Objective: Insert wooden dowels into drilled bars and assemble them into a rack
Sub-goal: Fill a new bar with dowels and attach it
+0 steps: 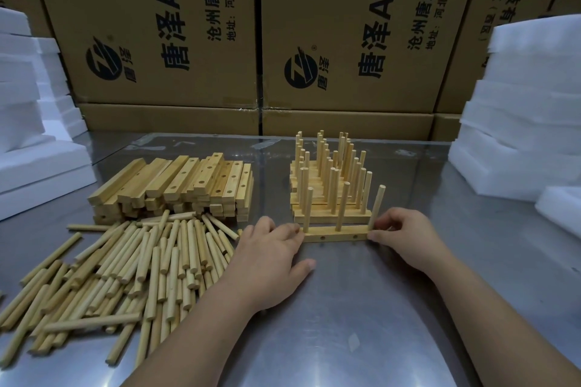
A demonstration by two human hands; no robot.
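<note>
Three dowels (342, 204) stood upright in one bar (338, 234), which lay crosswise on the desk (361, 308) between both hands, just in front of the finished bars (327, 185). Two side holes (322, 238) showed on its near face. The left hand (270, 261) had its fingers (290, 234) laid nearly straight against the bar's left end, grasping nothing, with the thumb spread apart on the desk. The right hand (405, 236) had curled fingers (385, 223) pinching the base of the end dowel (377, 204) at the bar's right end; that dowel leaned slightly to the right.

Loose dowels (125, 270) lay by the dozen in a heap at the left, too many and too overlapped to count. Behind them sat a bar stack (176, 188), several layers deep, with drilled holes on the top faces. The finished bars, each with upright pegs, stood in close rows; the rear rows hid one another, so their number could not be told.

The desk was shiny metal with blurred reflections. Two large printed cardboard boxes (157, 25) faced the camera behind it, with flatter ones beneath and others cut off at both edges. White foam slabs (518, 110) were piled at right and left, cut by the frame.
</note>
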